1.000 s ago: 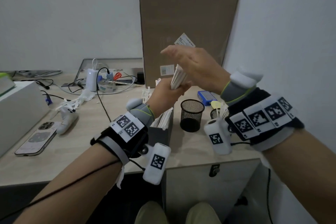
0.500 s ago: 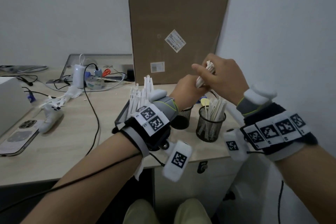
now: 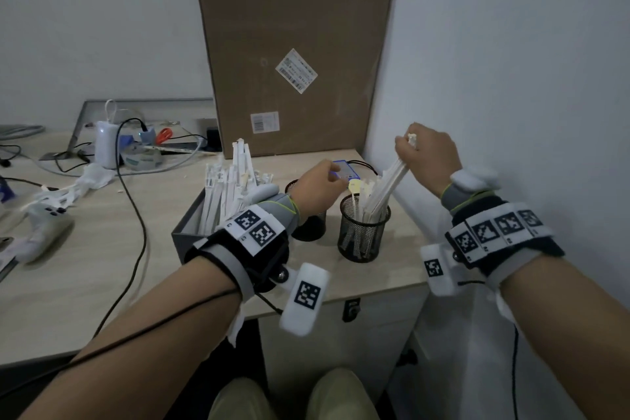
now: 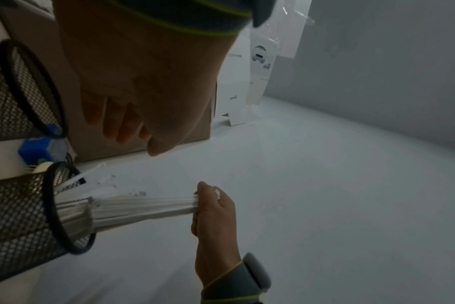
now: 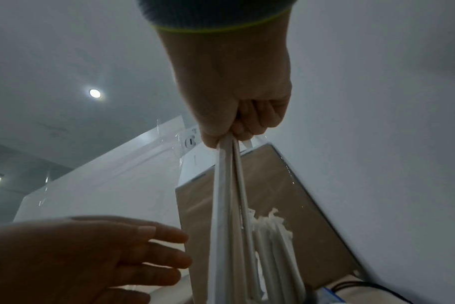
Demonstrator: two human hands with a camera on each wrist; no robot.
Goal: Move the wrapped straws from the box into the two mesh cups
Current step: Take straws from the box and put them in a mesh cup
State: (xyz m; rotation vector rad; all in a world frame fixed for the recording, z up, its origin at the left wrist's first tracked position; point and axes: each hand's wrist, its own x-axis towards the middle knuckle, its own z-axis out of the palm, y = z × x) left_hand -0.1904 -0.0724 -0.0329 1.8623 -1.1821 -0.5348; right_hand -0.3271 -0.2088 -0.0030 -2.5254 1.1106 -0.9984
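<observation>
A grey box (image 3: 185,232) on the desk holds several wrapped straws (image 3: 225,194) standing upright. Two black mesh cups stand to its right. My right hand (image 3: 426,160) grips the top of a bundle of wrapped straws (image 3: 385,187) whose lower ends sit inside the right cup (image 3: 363,239), next to other straws there. The right wrist view shows its fingers curled round the bundle (image 5: 226,205). My left hand (image 3: 317,191) hovers over the left cup (image 3: 308,228) and hides most of it. Its fingers (image 5: 156,257) are stretched out and hold nothing.
A tall cardboard box (image 3: 293,54) stands behind the cups, and the wall is close on the right. A small blue box (image 3: 346,170) lies behind the cups. Cables, a white charger (image 3: 105,143) and a white game controller (image 3: 44,225) occupy the desk's left side.
Both hands held the bundle above the cups. My left hand has let go and drawn back to the left, and my right hand has lowered the bundle's ends into the right cup.
</observation>
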